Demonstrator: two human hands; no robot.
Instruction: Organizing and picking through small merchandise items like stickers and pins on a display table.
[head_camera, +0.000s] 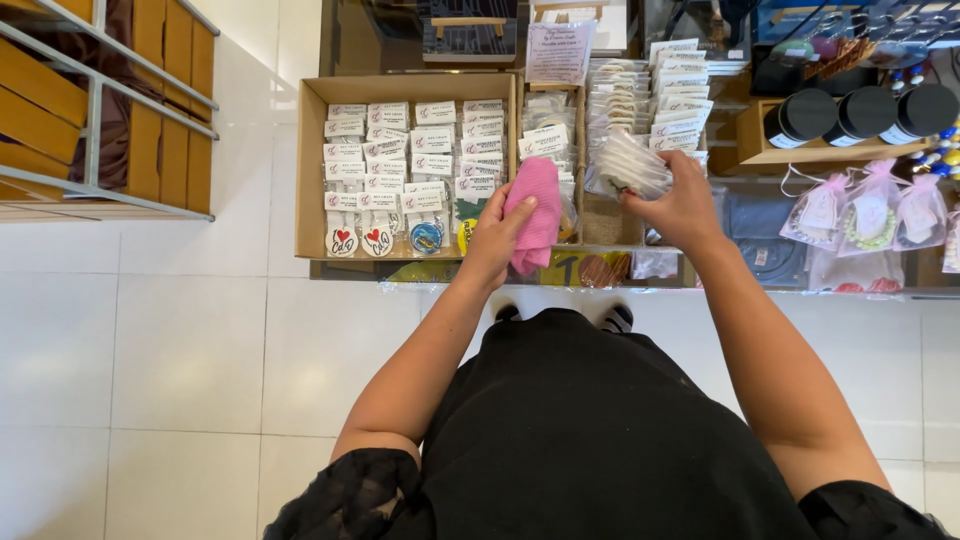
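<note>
My left hand (493, 237) grips a folded pink cloth (535, 205) at the front of a display shelf, between two boxes. My right hand (680, 200) holds a stack of small clear-bagged items (628, 165) just above a tray of similar packets (618, 100). To the left stands an open cardboard box (310, 170) filled with rows of small white-labelled packets (400, 150), with round badges (378, 240) along its front row.
White label cards (682, 90) stand at the back right. Three black-lidded jars (865, 112) sit in a wooden tray, with pink mesh gift bags (870, 210) below them. A wooden slatted rack with a metal rail (95, 110) is at far left. White tiled floor (190, 360) lies underfoot.
</note>
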